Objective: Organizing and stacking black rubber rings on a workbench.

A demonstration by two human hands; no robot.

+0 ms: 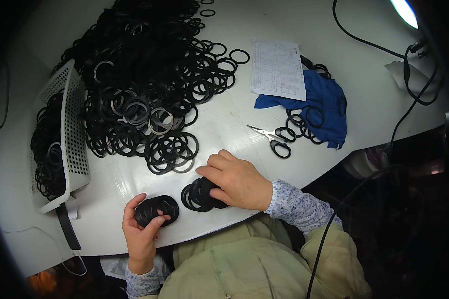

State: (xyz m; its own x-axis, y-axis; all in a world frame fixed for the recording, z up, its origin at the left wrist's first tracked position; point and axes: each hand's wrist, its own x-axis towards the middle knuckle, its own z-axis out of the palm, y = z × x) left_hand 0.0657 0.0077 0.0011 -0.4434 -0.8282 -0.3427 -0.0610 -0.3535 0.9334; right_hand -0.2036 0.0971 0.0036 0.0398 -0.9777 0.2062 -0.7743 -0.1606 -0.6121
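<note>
My left hand [143, 233] is closed around a stack of black rubber rings [157, 209], thumb on the near side and fingers on the far left side. To its right, a second bunch of black rings [197, 194] lies fanned out near the table's front edge. My right hand [237, 182] covers the right part of that bunch, with its fingers curled over the rings and the thumb against them. Beyond both hands spreads a large heap of black rings [149, 79], with a few greyish ones among them.
A white perforated basket [76, 134] holding more rings stands at the left. Black-handled scissors [274, 137] lie right of the heap. Farther right, a printed sheet [278, 70] rests on a blue cloth [329, 107] with rings around it. Cables [406, 74] and a lamp [405, 12] are at the far right.
</note>
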